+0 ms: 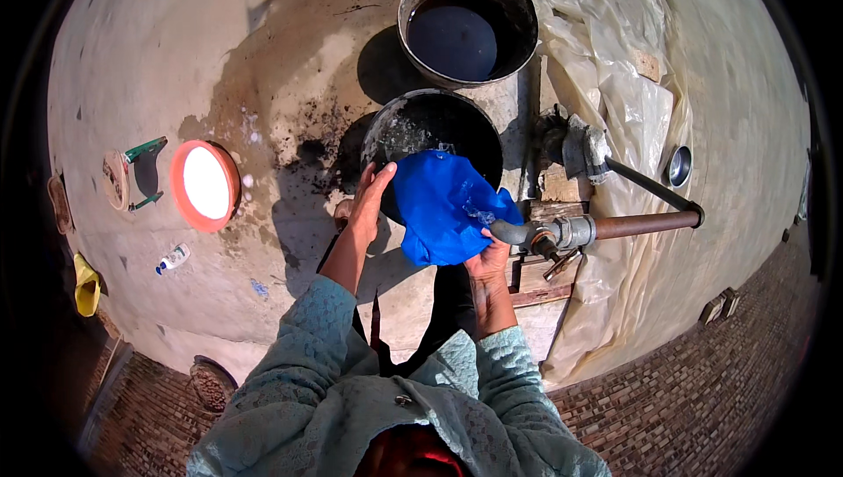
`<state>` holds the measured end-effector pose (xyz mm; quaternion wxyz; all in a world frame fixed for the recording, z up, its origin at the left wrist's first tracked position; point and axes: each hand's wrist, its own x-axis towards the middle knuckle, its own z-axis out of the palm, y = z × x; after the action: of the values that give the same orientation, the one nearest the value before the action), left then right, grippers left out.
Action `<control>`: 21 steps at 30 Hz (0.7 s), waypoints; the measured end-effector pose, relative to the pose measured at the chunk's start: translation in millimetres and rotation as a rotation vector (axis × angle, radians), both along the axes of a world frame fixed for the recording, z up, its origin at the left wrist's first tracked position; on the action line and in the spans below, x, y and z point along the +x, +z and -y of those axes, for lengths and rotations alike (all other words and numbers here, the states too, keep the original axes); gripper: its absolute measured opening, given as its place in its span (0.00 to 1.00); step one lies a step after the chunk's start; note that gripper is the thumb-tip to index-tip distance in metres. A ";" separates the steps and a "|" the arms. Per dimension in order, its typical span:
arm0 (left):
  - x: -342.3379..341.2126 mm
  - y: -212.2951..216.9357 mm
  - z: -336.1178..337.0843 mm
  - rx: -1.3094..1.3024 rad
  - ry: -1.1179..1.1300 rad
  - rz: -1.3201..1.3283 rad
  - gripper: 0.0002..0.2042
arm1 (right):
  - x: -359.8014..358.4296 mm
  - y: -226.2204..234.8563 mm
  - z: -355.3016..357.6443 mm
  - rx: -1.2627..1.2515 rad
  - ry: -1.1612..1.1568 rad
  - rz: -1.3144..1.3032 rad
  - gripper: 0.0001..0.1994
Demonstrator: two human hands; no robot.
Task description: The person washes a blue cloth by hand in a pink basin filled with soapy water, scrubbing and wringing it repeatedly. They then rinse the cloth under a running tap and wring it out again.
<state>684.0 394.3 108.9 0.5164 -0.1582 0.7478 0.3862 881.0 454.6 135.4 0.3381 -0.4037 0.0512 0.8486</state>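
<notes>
A wet, crumpled blue cloth (443, 209) hangs spread out over a dark tub (376, 139). Clear water from the metal tap (514, 232) falls on its right side. My right hand (488, 259) grips the cloth's lower right edge, just under the spout, with some of its fingers hidden beneath the fabric. At the left edge of the cloth is my left hand (371, 200), its fingers stretched out and apart, the fingertips close against the fabric. Whether they pinch any of it is hard to see.
Beyond the tub stands a dark bucket (527, 16) holding dark liquid. To the left are an orange basin (231, 187), a white bottle (174, 258) and a small green-legged stool (114, 180). At right, a rusty pipe (645, 225), a pump handle (645, 180), plastic sheeting (632, 46) and a metal bowl (680, 166).
</notes>
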 end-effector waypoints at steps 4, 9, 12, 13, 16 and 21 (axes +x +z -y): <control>21.1 45.1 -13.0 0.563 0.361 0.694 0.36 | -29.8 -2.9 7.6 0.075 0.087 0.391 0.24; 13.9 7.9 -30.8 0.601 0.118 0.300 0.24 | -30.0 -6.7 13.8 0.666 0.779 0.779 0.31; 35.4 8.2 -27.8 0.650 0.069 0.278 0.26 | -18.0 -52.4 -9.4 0.323 0.376 0.550 0.39; 39.3 12.2 -26.4 0.624 0.050 0.252 0.26 | -28.1 -33.7 -26.1 0.312 0.337 0.536 0.39; 43.5 14.9 -29.2 0.644 0.077 0.289 0.25 | -36.5 -16.9 -50.0 0.326 0.281 0.324 0.36; 19.5 5.0 -53.8 0.422 -0.003 0.172 0.18 | -35.4 -9.3 -15.5 0.427 0.407 0.294 0.21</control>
<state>703.5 448.1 113.9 0.6005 -0.0779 0.6038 0.5184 845.6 470.1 126.0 0.2424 -0.4438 -0.2592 0.8228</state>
